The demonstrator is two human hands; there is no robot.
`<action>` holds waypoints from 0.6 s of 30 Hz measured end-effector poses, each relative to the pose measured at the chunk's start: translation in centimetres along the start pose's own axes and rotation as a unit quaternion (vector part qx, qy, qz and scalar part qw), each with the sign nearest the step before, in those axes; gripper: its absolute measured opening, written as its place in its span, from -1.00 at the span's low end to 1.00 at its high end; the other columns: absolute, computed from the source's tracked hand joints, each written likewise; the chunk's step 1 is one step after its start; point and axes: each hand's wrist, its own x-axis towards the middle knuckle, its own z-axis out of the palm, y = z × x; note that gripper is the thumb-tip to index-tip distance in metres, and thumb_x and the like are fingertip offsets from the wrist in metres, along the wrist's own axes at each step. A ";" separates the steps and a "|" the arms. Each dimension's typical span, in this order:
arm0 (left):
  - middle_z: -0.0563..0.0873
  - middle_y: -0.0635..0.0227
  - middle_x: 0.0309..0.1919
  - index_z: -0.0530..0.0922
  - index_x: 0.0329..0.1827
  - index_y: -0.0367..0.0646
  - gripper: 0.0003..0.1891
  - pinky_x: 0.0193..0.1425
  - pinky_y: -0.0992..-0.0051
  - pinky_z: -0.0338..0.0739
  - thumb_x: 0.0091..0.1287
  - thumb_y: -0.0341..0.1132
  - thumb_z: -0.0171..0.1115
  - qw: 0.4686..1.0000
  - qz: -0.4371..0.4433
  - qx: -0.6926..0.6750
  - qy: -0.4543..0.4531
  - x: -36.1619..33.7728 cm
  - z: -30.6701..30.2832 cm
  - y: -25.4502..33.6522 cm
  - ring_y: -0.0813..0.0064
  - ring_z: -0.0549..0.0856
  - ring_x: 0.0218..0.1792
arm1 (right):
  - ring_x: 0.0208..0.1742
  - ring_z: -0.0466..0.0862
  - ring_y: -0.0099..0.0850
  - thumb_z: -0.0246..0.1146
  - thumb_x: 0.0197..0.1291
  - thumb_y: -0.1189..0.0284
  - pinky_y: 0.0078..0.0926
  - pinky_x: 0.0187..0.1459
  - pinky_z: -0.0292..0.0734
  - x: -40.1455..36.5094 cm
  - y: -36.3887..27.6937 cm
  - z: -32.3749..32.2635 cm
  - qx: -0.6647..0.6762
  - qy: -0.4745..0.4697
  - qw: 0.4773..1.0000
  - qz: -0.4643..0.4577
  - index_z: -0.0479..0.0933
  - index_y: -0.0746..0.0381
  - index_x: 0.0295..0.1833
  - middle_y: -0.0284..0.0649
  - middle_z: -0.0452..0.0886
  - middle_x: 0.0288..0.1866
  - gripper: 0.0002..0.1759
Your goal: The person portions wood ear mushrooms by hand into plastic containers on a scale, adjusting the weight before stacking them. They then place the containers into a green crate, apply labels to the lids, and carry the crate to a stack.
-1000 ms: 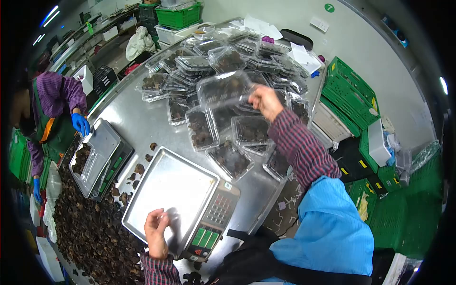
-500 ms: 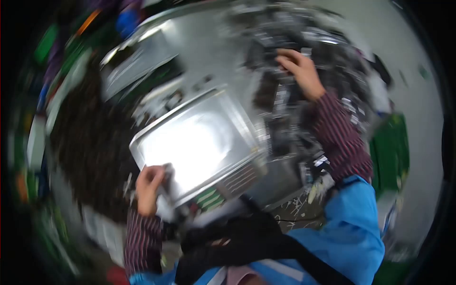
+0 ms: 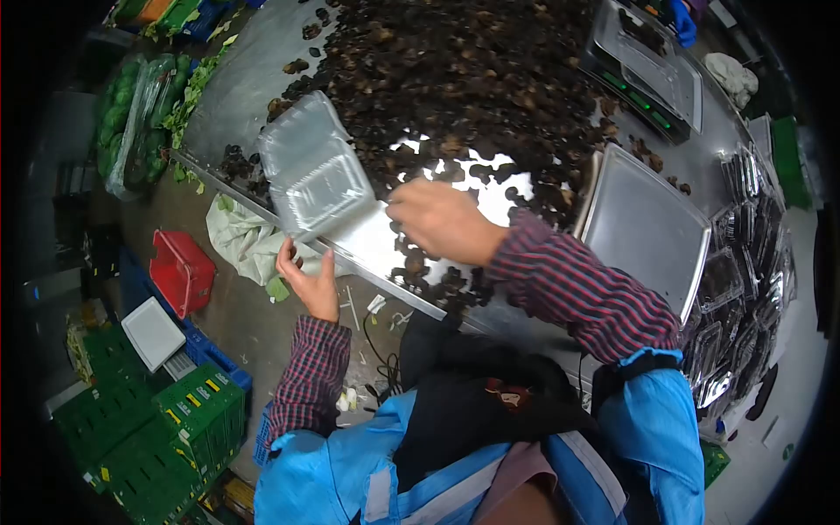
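An open, clear plastic container (image 3: 317, 185) with a hinged lid stands near the left front edge of the metal table. My left hand (image 3: 308, 278) is just below its near side, thumb and fingers apart; whether it touches the container is unclear. Over the table, right of the container, is my right hand (image 3: 437, 219), its fingers together and pointing left. What they hold, if anything, is hidden. A wide pile of dark brown, mushroom-like pieces (image 3: 455, 87) lies beyond and around it.
At right are a metal tray (image 3: 647, 229), a scale (image 3: 639, 101) with green digits and stacked clear containers (image 3: 739, 271). A red basket (image 3: 181, 273) and green crates (image 3: 201, 416) are at lower left. Another person's blue-gloved hand (image 3: 683, 23) shows at top right.
The view has swung left, from the tray and stacked containers to the dark pile. An open clear container now stands by my left hand. My right hand has left the stacked containers.
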 end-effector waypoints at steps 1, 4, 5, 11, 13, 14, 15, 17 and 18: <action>0.39 0.19 0.25 0.29 0.35 -0.22 -0.29 0.31 0.36 0.30 0.14 -0.39 0.45 1.000 -0.002 -0.005 -0.005 1.4 -0.1 -1.1 0.33 0.42 0.22 | -0.01 0.56 -0.32 0.26 -0.06 0.54 -0.39 -0.04 0.49 2.5 -0.2 2.5 -0.013 -0.011 1.000 -0.019 0.58 0.27 -0.07 -0.24 0.57 -0.08 -0.66; 0.28 0.01 0.35 0.18 0.43 -0.29 -0.04 0.44 0.25 0.16 -0.02 -0.33 0.57 0.997 -0.013 -0.035 -0.066 3.1 -0.2 -4.0 0.10 0.29 0.38 | -0.02 0.60 -0.35 0.27 -0.07 0.46 -0.46 -0.05 0.50 8.3 -0.5 8.9 -0.115 -0.080 0.989 -0.049 0.59 0.27 -0.26 -0.26 0.61 -0.15 -0.79; 0.28 0.01 0.35 0.18 0.43 -0.29 -0.04 0.44 0.25 0.16 -0.02 -0.33 0.57 0.996 -0.018 -0.045 -0.072 3.9 0.1 -4.4 0.10 0.29 0.38 | -0.02 0.60 -0.35 0.27 -0.07 0.46 -0.46 -0.05 0.50 9.6 -0.2 10.5 -0.121 -0.090 0.988 -0.043 0.59 0.27 -0.26 -0.26 0.61 -0.15 -0.79; 0.26 0.04 0.35 0.14 0.47 -0.28 0.03 0.46 0.28 0.15 -0.08 -0.36 0.59 0.983 -0.028 -0.153 -0.095 7.0 0.3 -5.7 0.15 0.28 0.39 | -0.22 0.71 -0.17 0.41 -0.12 0.26 -0.24 -0.22 0.57 14.6 1.3 10.7 -0.044 -0.283 0.957 0.044 0.73 0.13 -0.31 -0.15 0.70 -0.37 -0.76; 0.25 0.04 0.34 0.14 0.47 -0.27 0.05 0.46 0.26 0.17 -0.10 -0.33 0.61 0.978 -0.024 -0.179 -0.100 7.5 0.2 -6.3 0.13 0.29 0.38 | -0.20 0.70 -0.16 0.43 -0.09 0.19 -0.20 -0.19 0.56 16.2 1.1 9.8 -0.009 -0.397 0.909 0.129 0.73 0.06 -0.18 -0.13 0.72 -0.31 -0.68; 0.24 0.04 0.35 0.12 0.48 -0.27 0.05 0.48 0.27 0.13 -0.08 -0.35 0.60 0.980 -0.022 -0.164 -0.110 7.7 0.1 -6.4 0.14 0.26 0.40 | -0.18 0.70 -0.17 0.41 -0.06 0.22 -0.22 -0.18 0.56 16.4 1.2 10.0 -0.009 -0.399 0.907 0.135 0.74 0.07 -0.16 -0.14 0.72 -0.31 -0.69; 0.22 0.04 0.36 0.10 0.49 -0.27 0.05 0.50 0.27 0.10 -0.07 -0.38 0.59 0.982 -0.019 -0.149 -0.117 7.8 0.0 -6.2 0.15 0.23 0.43 | -0.18 0.70 -0.17 0.41 -0.06 0.22 -0.22 -0.18 0.56 16.4 1.3 10.1 -0.014 -0.400 0.906 0.138 0.74 0.07 -0.16 -0.14 0.72 -0.31 -0.69; 0.22 0.05 0.35 0.10 0.49 -0.27 0.06 0.48 0.24 0.13 -0.08 -0.38 0.60 0.981 -0.013 -0.161 -0.109 7.8 0.2 -6.3 0.13 0.25 0.41 | -0.18 0.70 -0.16 0.38 0.02 0.26 -0.24 -0.17 0.55 15.9 1.4 10.4 0.023 -0.343 0.921 0.183 0.72 0.11 -0.18 -0.13 0.72 -0.30 -0.75; 0.23 0.03 0.34 0.11 0.48 -0.26 0.07 0.46 0.23 0.16 -0.11 -0.35 0.61 0.983 -0.014 -0.152 -0.102 7.8 0.3 -6.5 0.10 0.26 0.39 | -0.18 0.70 -0.16 0.38 0.02 0.26 -0.24 -0.17 0.55 15.4 1.2 10.5 0.021 -0.344 0.920 0.184 0.72 0.11 -0.18 -0.13 0.72 -0.30 -0.75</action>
